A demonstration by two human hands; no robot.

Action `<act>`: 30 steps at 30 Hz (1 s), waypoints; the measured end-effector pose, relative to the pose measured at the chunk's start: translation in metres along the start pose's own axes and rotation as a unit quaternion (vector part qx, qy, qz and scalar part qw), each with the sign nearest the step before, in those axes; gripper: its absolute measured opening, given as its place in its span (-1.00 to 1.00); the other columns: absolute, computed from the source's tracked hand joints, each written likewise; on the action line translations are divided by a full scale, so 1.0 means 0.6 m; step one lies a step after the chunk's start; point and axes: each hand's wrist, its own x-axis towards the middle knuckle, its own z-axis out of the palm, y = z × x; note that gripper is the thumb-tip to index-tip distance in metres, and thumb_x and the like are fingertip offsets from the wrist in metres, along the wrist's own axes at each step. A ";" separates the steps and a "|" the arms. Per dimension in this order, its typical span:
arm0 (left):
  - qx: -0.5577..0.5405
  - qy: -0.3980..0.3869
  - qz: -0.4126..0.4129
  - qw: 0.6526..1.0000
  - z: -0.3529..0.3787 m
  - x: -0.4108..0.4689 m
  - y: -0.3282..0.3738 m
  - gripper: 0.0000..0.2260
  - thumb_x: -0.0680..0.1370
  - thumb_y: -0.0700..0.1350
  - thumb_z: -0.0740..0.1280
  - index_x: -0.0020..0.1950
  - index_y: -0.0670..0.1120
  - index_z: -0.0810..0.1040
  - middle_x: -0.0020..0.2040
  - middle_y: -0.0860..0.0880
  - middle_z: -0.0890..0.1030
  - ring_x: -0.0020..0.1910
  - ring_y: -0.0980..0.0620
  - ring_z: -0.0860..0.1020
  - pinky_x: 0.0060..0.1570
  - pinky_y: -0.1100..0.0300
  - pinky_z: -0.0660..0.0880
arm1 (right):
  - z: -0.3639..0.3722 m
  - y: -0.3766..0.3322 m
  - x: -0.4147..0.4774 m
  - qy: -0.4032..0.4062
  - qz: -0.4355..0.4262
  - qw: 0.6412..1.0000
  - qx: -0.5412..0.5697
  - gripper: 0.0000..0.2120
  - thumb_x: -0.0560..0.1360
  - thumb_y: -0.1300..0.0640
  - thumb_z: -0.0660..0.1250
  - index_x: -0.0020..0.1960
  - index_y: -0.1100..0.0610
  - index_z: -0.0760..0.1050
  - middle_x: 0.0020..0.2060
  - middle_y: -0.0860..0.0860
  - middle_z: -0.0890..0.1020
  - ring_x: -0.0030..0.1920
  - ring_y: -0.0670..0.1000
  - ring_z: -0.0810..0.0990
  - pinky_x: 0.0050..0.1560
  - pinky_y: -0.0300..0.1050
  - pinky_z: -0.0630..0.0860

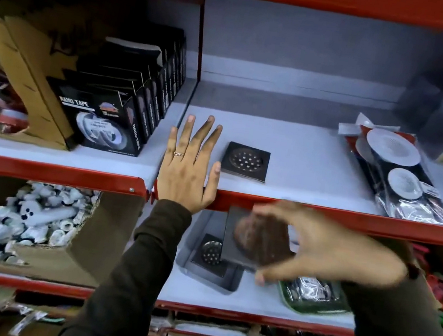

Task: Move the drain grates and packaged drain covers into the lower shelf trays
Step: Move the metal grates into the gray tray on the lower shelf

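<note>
Item: my right hand (314, 250), nearest the lens, blurred, is gripping one square dark drain grate (257, 240) by its edges, thumb under, fingers over. The grate is tilting steeply, its flat face turned toward me, above the grey tray (209, 278) on the lower shelf (252, 302).

Drain grates, count three: the one I am holding; one lying in the grey tray (209, 252), perforated disc up, partly hidden behind the held one; one lying flat on the upper shelf (301, 162), holes up (245, 161), edges slightly askew to the shelf lip.

Trays, count two: grey, and a green tray (312, 301) just right of it, holding shiny packaging.

Packaged drain covers (398, 171), one stack on the upper shelf's right side, long axis running from back-left to front-right; white round strainers are showing through the wrap.

My left hand (190, 163) is lying flat on the upper shelf, fingers spread wide, holding nothing, thumb just beside the shelf grate
</note>
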 end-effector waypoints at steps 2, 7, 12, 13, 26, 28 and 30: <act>0.003 0.006 0.005 1.000 -0.002 0.001 0.002 -0.45 0.59 0.03 0.04 0.57 -0.11 0.24 0.58 -0.09 0.25 0.59 -0.19 0.14 0.58 -0.16 0.00 | 0.054 0.013 0.030 -0.118 0.043 0.991 -0.045 -0.25 0.19 -0.25 0.57 0.28 0.01 0.47 0.18 -0.05 0.55 0.18 -0.02 0.54 0.29 0.02 0.48; 0.013 0.005 0.001 1.000 -0.001 0.003 0.001 -0.45 0.59 0.04 0.04 0.57 -0.11 0.24 0.59 -0.08 0.24 0.59 -0.19 0.14 0.58 -0.13 -0.04 | 0.200 0.100 0.220 -0.135 0.125 0.982 -0.031 -0.39 0.29 -0.07 0.55 0.28 0.07 0.49 0.17 0.05 0.62 0.19 0.11 0.59 0.25 0.02 0.52; 0.011 0.006 -0.001 1.000 -0.002 0.005 0.003 -0.44 0.57 0.04 0.08 0.56 -0.11 0.26 0.58 -0.07 0.26 0.59 -0.17 0.15 0.58 -0.14 -0.06 | 0.299 0.137 0.320 0.006 0.131 0.983 -0.124 -0.29 0.31 -0.10 0.51 0.39 -0.01 0.36 0.37 0.08 0.45 0.38 0.20 0.42 0.43 0.12 0.32; 0.012 0.005 0.000 1.000 -0.002 0.004 0.003 -0.44 0.57 0.04 0.09 0.56 -0.11 0.26 0.58 -0.07 0.27 0.59 -0.17 0.14 0.59 -0.14 -0.07 | 0.312 0.146 0.325 0.000 0.137 0.981 -0.141 -0.24 0.33 -0.11 0.50 0.44 0.02 0.29 0.44 0.10 0.38 0.44 0.21 0.33 0.49 0.14 0.22; 0.023 -0.008 -0.008 1.000 0.000 0.003 0.005 -0.42 0.57 0.06 0.09 0.58 -0.08 0.21 0.59 -0.05 0.22 0.61 -0.14 0.09 0.59 -0.14 -0.06 | 0.177 -0.014 0.143 0.476 -0.234 0.847 0.023 -0.66 0.49 -0.08 0.39 -0.36 0.10 0.51 -0.48 -0.07 0.54 -0.47 -0.11 0.47 -0.37 -0.27 0.44; 0.035 -0.018 -0.009 0.999 0.001 0.002 0.005 -0.41 0.58 0.07 0.06 0.60 -0.08 0.16 0.61 -0.06 0.17 0.62 -0.14 0.06 0.59 -0.12 -0.11 | 0.107 -0.033 0.123 0.525 -0.250 0.811 0.061 -0.71 0.48 0.01 0.41 -0.35 0.12 0.52 -0.46 -0.08 0.54 -0.45 -0.09 0.49 -0.34 -0.26 0.46; 0.033 -0.017 -0.010 0.999 -0.001 0.002 0.006 -0.41 0.58 0.07 0.07 0.59 -0.09 0.16 0.61 -0.07 0.17 0.62 -0.14 0.06 0.60 -0.11 -0.13 | 0.036 -0.017 0.137 0.495 -0.185 0.846 0.068 -0.81 0.44 -0.03 0.44 -0.09 0.09 0.60 -0.22 -0.06 0.68 -0.20 -0.07 0.65 -0.09 -0.13 0.60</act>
